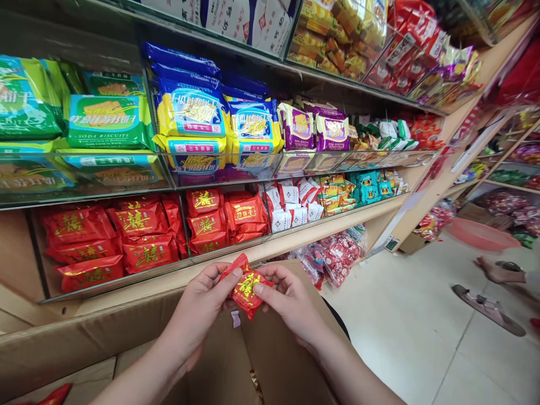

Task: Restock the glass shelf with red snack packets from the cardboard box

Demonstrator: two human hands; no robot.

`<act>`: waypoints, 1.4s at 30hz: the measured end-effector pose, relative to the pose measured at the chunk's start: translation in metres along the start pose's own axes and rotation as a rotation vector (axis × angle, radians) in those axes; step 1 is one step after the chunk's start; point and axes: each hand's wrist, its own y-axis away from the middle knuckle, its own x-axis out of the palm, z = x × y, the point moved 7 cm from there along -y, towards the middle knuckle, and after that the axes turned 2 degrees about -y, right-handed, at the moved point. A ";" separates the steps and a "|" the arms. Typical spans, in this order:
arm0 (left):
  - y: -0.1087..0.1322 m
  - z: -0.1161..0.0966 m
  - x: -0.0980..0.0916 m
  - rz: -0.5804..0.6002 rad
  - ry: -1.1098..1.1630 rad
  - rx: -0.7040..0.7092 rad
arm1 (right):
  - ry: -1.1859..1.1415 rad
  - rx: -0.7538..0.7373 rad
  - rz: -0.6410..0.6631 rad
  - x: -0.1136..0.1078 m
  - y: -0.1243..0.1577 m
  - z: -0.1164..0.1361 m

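Both my hands hold one small red snack packet [248,289] with yellow characters, raised above a cardboard box [287,349]. My left hand [206,298] pinches its left edge between thumb and fingers. On the other side, my right hand [291,298] grips the right edge the same way, thumb on the front. Some of the fingers are hidden behind the packet. Just beyond, on the lowest shelf, lie stacked red packets [149,253] of similar look in clear-fronted compartments.
Green soda biscuit packs [105,121] and blue-yellow packs [192,112] fill the shelf above. White sachets [290,194] lie to the right. Bagged sweets [337,256] rest under the shelf. At right, a person's sandalled foot [502,270] and a loose sandal [487,309] are on the tiled floor.
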 end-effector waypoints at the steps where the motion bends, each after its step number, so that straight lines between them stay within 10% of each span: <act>1: 0.000 0.000 0.000 -0.001 0.000 -0.002 | 0.002 0.005 -0.002 0.000 0.000 0.000; 42: -0.007 -0.014 -0.007 -0.037 -0.097 0.154 | -0.021 -0.021 0.099 0.007 -0.003 -0.004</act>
